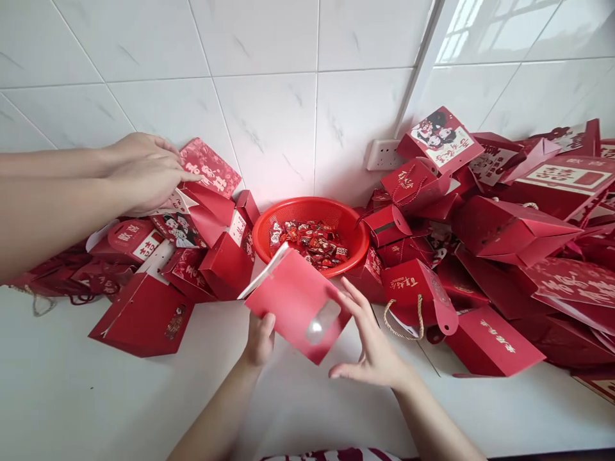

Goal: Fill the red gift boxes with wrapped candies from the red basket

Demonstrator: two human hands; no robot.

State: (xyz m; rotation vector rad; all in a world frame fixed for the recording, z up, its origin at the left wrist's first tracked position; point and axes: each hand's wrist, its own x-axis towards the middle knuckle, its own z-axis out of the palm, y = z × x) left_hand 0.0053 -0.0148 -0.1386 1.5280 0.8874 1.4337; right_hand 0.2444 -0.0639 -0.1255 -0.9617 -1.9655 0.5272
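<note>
My left hand (261, 338) grips the lower left side of a red paper box (293, 301), thumb on its front face. The box is tilted, with a pale edge at its upper left and a shiny patch near its lower right. At its right side, my right hand (368, 342) is spread, thumb and fingers apart, holding nothing. Just behind the box stands a red plastic basket (358, 246) with small red wrapped sweets (317, 240) inside. The box hides part of the basket's front rim.
Another person's two hands (148, 173) reach in from the left over a pile of red boxes (148, 314). A larger pile of red gift boxes (519, 224) fills the right side. A wall socket (383, 155) sits behind, on the white tiled wall.
</note>
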